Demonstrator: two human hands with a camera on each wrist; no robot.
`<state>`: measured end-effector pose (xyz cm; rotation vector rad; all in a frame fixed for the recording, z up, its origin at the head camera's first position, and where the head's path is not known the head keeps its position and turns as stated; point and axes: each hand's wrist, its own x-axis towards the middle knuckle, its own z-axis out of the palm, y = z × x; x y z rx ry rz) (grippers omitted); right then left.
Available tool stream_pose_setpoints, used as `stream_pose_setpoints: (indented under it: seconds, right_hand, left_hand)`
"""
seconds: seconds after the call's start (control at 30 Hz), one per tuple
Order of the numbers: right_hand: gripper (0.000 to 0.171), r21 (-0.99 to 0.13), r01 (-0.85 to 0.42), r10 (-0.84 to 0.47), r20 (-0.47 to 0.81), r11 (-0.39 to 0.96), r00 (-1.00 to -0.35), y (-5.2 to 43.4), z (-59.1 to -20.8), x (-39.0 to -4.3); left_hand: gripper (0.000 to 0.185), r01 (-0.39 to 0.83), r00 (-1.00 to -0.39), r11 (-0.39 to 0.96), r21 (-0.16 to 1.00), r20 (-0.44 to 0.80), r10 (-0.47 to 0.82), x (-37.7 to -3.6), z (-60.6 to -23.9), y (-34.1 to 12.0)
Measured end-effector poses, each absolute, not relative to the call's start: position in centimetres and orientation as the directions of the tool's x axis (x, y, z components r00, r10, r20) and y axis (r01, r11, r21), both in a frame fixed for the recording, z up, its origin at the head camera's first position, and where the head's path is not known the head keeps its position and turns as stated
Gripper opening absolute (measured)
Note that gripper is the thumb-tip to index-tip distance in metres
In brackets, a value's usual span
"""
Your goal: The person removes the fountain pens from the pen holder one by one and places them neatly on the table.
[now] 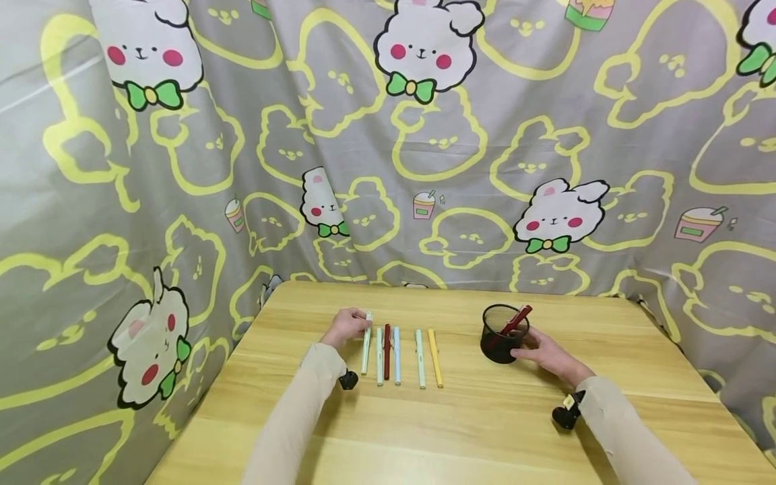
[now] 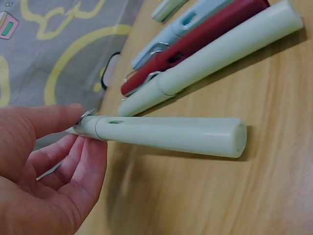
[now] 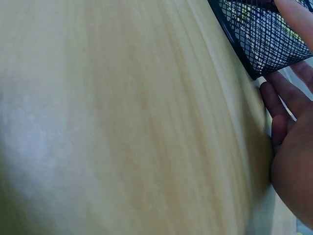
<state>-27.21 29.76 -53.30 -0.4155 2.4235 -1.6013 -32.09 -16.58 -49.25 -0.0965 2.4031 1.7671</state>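
Note:
My left hand (image 1: 349, 328) pinches a pale green fountain pen (image 2: 171, 135) near its clip, between thumb and fingers. The pen's barrel end points away from the hand, close over the table. To its right lie another pale green pen (image 1: 380, 357), a dark red pen (image 1: 387, 353) and a light blue pen (image 1: 397, 357), side by side. Further right are one more pale green pen (image 1: 420, 360) and a yellow pen (image 1: 435, 360). My right hand (image 1: 548, 353) grips a black mesh pen cup (image 3: 264, 36) from its right side, thumb in front. A dark red pen (image 1: 519, 318) leans inside the cup, sticking out above the rim.
The wooden table (image 1: 424, 438) carries all of this. A grey curtain (image 1: 461, 249) with cartoon prints hangs behind the table's back edge and along the left side. Small black wrist cameras (image 1: 566, 416) are strapped at both sleeves.

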Motion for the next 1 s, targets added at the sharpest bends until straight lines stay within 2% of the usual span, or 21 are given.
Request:
stream_pose_setpoints:
  seconds: [0.43, 1.0]
  right_hand:
    - [0.067, -0.928, -0.11, -0.34, -0.02, 0.356, -0.94, 29.7, -52.9, -27.1]
    - [0.065, -0.917, -0.116, -0.323, -0.015, 0.382, -0.946, 29.7, -53.4, -27.5]
  left_hand:
    - [0.019, -0.136, -0.987, 0.381, 0.915, -0.16, 0.031, -31.7, -50.1, -16.0]
    - [0.021, -0.146, -0.984, 0.379, 0.914, -0.174, 0.041, -31.9, -50.5, -15.9]
